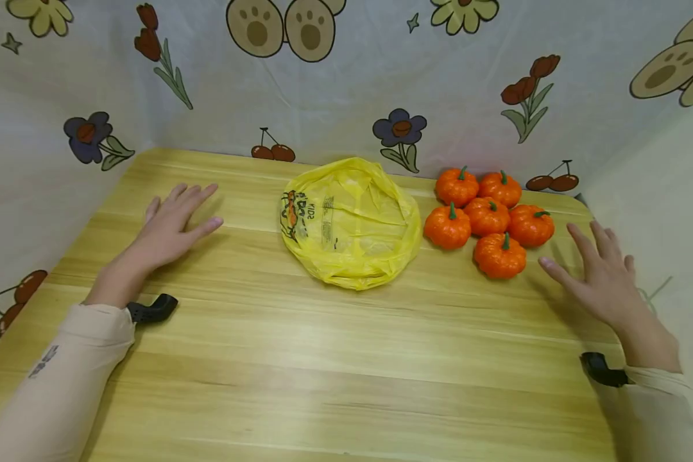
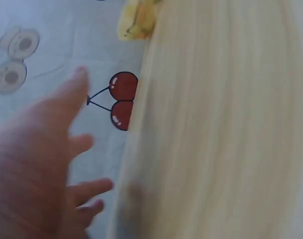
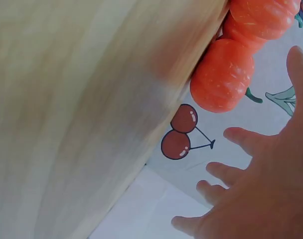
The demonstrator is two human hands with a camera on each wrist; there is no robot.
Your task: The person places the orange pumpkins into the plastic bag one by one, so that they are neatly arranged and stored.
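In the head view my left hand (image 1: 170, 228) hovers over the left part of the wooden table, fingers extended and holding nothing. My right hand (image 1: 606, 282) is at the table's right edge, fingers spread, close to the small orange pumpkins but apart from them. Several of these pumpkins with green stems, among them a front pumpkin (image 1: 500, 256) and a right pumpkin (image 1: 531, 226), sit clustered at the back right. Left of them lies a yellow plastic bag (image 1: 355, 224) with its rim spread in a round. The right wrist view shows a pumpkin (image 3: 222, 75) beyond the fingertips.
The wooden table (image 1: 346, 359) reaches back to a printed cloth (image 1: 335, 96) with flowers, cherries and paws. Another pale cloth (image 1: 670, 192) hangs along the right side. Black wrist mounts, one a left mount (image 1: 153, 309), jut out at both cuffs.
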